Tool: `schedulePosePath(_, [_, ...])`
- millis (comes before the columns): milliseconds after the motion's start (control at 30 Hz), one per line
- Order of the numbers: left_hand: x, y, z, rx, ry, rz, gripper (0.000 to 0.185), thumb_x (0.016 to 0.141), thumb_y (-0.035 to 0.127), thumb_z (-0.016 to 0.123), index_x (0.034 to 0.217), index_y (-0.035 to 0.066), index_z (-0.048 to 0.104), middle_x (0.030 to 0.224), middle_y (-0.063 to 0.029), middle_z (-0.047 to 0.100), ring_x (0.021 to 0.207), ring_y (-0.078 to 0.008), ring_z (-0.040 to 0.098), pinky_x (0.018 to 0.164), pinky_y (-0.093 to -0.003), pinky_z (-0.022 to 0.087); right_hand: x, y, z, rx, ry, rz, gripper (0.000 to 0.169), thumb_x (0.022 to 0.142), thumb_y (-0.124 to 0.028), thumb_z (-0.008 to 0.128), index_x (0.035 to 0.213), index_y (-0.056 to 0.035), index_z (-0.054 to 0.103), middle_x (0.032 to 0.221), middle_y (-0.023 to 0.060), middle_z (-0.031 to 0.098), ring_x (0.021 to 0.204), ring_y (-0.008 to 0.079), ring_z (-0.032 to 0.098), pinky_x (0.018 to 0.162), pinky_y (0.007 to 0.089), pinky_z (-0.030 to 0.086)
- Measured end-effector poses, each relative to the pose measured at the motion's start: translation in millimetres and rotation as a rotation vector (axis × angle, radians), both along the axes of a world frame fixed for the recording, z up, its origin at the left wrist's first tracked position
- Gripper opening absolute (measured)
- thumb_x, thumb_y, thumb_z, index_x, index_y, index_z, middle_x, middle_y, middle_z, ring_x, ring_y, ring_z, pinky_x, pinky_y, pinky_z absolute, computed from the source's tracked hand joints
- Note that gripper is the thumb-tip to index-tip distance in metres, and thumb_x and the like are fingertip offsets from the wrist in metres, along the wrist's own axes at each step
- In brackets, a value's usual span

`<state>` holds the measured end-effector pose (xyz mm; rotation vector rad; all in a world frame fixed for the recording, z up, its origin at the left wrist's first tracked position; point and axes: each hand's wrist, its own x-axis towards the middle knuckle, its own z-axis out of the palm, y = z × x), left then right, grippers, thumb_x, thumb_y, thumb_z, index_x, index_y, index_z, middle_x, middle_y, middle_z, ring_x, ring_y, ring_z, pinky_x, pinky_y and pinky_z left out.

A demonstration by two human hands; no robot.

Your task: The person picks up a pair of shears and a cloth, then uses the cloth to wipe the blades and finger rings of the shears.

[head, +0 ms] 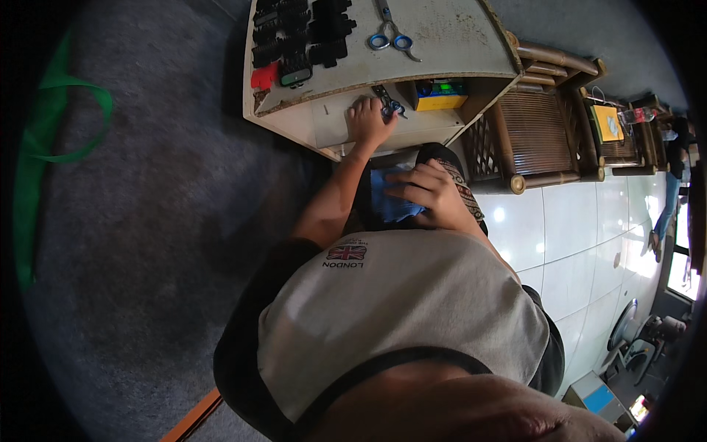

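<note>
My left hand (371, 120) reaches into the open compartment of a white cabinet (442, 55). Its thumb and index finger are at the handles of dark scissors (391, 105) on the shelf. Whether they grip the handles or only touch them, I cannot tell. Over my lap, my right hand (439, 190) has its fingers curled over a folded blue cloth (389, 196). A second pair of scissors (391, 37), with blue-lined finger rings, lies on the cabinet top.
Black clipper guards (331, 33) and a red one (265, 76) sit on the cabinet top. A yellow-and-blue box (441, 99) stands in the compartment. Bamboo chairs (536, 132) line the right, one bearing a plastic bottle (640, 115). Farther right is another person (671, 188).
</note>
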<state>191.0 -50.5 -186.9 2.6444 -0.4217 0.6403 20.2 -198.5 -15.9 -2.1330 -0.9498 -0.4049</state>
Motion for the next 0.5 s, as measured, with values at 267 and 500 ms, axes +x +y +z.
schedulePosePath(267, [4, 0, -12, -0.111, -0.102, -0.031, 0.022, 0.07, 0.027, 0.065, 0.072, 0.009, 0.053, 0.076, -0.0075, 0.055, 0.076, -0.0289, 0.053, 0.071, -0.041, 0.036, -3, -12, -3, -0.045, 0.039, -0.03, 0.046, 0.045, -0.005, 0.065, 0.091, -0.0109, 0.064, 0.108, 0.0024, 0.063, 0.081, 0.0209, 0.057, 0.069, 0.0327, 0.041])
schedulePosePath(500, [3, 2, -19, -0.165, -0.033, 0.0, 0.021, 0.07, 0.026, 0.064, 0.071, 0.009, 0.053, 0.073, -0.0061, 0.054, 0.075, -0.0276, 0.053, 0.069, -0.0413, 0.036, -5, -13, -5, -0.046, 0.036, -0.016, 0.049, 0.045, -0.004, 0.065, 0.094, -0.0112, 0.064, 0.108, 0.0021, 0.062, 0.082, 0.0216, 0.057, 0.068, 0.0331, 0.041])
